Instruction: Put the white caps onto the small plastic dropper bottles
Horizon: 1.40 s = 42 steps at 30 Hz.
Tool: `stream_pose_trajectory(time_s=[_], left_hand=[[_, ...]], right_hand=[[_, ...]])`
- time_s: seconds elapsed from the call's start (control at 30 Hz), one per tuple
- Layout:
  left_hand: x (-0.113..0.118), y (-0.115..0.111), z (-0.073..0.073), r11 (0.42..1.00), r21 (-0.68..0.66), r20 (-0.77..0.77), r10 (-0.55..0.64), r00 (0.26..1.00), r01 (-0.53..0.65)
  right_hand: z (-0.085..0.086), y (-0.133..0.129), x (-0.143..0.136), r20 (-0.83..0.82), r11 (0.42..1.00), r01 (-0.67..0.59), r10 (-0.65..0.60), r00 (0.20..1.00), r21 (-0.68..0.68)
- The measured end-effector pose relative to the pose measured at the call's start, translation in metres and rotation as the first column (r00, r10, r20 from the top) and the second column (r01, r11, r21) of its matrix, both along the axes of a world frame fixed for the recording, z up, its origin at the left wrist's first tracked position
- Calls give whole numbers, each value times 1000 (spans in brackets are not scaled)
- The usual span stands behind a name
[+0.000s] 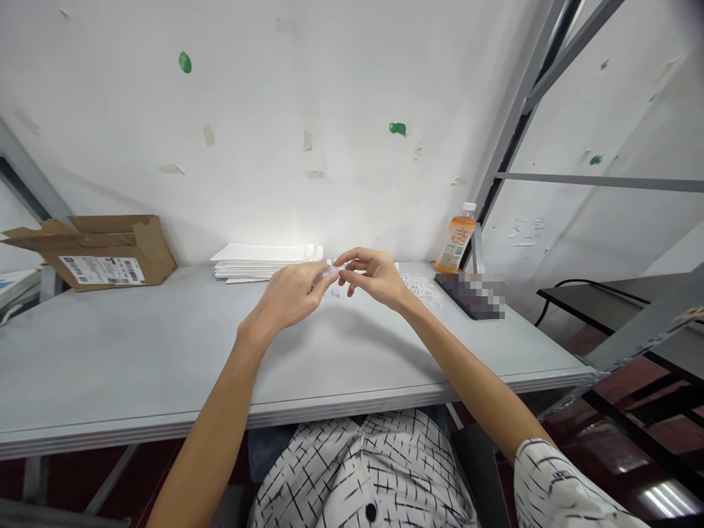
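Above the middle of the grey table (165,352), my left hand (294,293) is closed on a small clear plastic item (326,274). My right hand (374,275) meets it from the right, thumb and index finger pinched at the item's right end; whether they hold a part of it is too small to tell. Behind my left hand lies a stack of white flat sheets or boxes (258,257). Thin white pieces (422,290) lie in a loose pile to the right of my right hand.
An open cardboard box (110,257) stands at the back left. At the back right are a bottle of orange drink (456,238) and a dark flat object (473,296), partly pixelated. Metal frame posts rise at both sides, before a white wall.
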State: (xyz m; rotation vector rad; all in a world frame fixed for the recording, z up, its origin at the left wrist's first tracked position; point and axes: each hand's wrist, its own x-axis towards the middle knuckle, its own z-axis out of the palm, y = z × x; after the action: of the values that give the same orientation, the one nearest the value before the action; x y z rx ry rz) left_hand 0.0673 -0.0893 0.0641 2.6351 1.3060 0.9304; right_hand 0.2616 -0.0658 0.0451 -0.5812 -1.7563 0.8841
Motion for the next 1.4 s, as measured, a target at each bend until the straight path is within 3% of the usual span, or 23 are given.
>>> stream_pose_trajectory(time_s=[0.7,1.4], left_hand=[[0,0,0,998,-35,48,-51,998,53],[0,-3,2,989,-103,143,-94,985,110]], right_hand=[[5,-2,0,-67,996,-44,39,997,-75],[10,-4,7,-29,997,-74,73,997,-21]])
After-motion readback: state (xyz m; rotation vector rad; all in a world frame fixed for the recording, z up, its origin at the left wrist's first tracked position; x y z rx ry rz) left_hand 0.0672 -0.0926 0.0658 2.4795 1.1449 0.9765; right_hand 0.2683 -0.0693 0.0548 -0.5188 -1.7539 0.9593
